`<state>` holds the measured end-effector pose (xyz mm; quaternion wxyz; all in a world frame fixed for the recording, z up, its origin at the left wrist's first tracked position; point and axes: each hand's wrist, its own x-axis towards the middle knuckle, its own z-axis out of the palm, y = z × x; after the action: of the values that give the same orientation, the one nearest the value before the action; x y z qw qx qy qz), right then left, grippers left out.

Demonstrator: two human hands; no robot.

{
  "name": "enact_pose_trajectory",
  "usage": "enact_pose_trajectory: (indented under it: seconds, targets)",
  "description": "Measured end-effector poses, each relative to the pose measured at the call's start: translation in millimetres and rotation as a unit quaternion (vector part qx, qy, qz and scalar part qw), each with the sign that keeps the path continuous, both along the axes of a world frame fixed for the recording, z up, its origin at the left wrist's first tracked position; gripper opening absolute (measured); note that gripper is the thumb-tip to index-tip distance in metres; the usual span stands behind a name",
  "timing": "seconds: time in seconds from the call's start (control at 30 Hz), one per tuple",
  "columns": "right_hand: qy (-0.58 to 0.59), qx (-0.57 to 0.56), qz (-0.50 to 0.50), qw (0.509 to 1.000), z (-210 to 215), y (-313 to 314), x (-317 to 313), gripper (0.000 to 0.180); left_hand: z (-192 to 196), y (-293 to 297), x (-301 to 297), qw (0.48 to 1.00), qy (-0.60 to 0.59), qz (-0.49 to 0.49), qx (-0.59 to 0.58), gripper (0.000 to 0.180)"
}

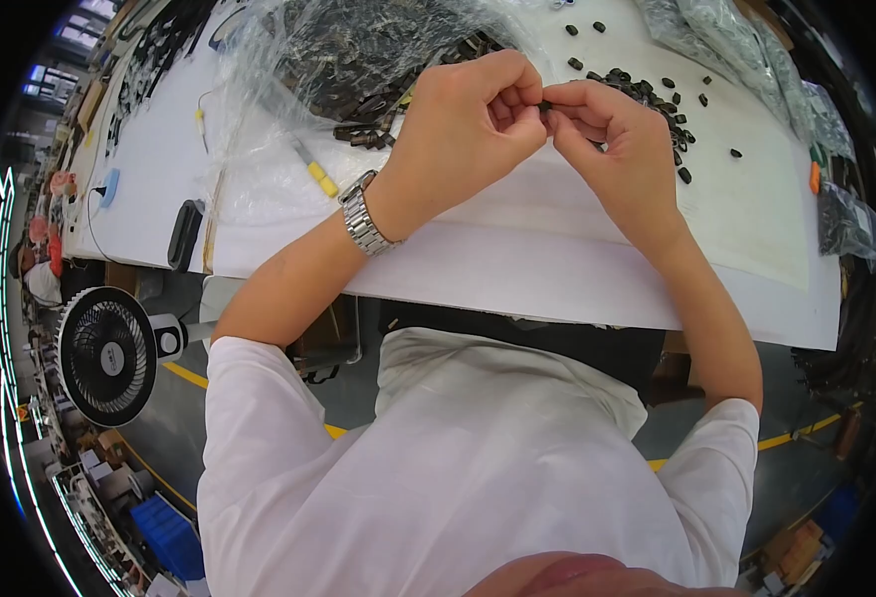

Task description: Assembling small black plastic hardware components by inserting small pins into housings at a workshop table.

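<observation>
Over the white-covered table, my left hand (468, 124) and my right hand (619, 134) meet fingertip to fingertip. Both are closed in a pinch on a small black part (544, 106), mostly hidden by the fingers. Beyond my right hand lies a loose scatter of small black pieces (684, 175), partly covered by that hand. Behind my left hand, a large clear plastic bag (259, 75) lies spread out with many dark pieces (358, 60) in it. Some of these spill out at its near side, close to my left wrist.
A yellow-ended tool (322, 180) rests left of my wristwatch (363, 217). Farther left are a black oblong case (186, 236) and a blue object with a cord (109, 188). Filled plastic bags (756, 60) lie at the far right. A fan (107, 356) stands beside the table.
</observation>
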<state>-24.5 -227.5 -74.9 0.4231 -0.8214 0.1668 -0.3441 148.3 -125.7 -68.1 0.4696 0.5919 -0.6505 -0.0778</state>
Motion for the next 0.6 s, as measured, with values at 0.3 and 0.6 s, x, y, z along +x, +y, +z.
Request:
enact_pose_trajectory:
  seconds: [0.3, 0.6]
  targets:
    - [0.002, 0.146, 0.089, 0.985, -0.2, -6.5, -1.9, 0.019, 10.0, -0.6, 19.2, 0.96, 0.213, -0.102, 0.15, 0.012]
    - [-0.006, 0.15, 0.016, 0.989, 1.4, 2.6, -0.3, 0.016, 8.8, -0.2, 2.2, 0.983, 0.136, -0.011, 0.126, 0.013]
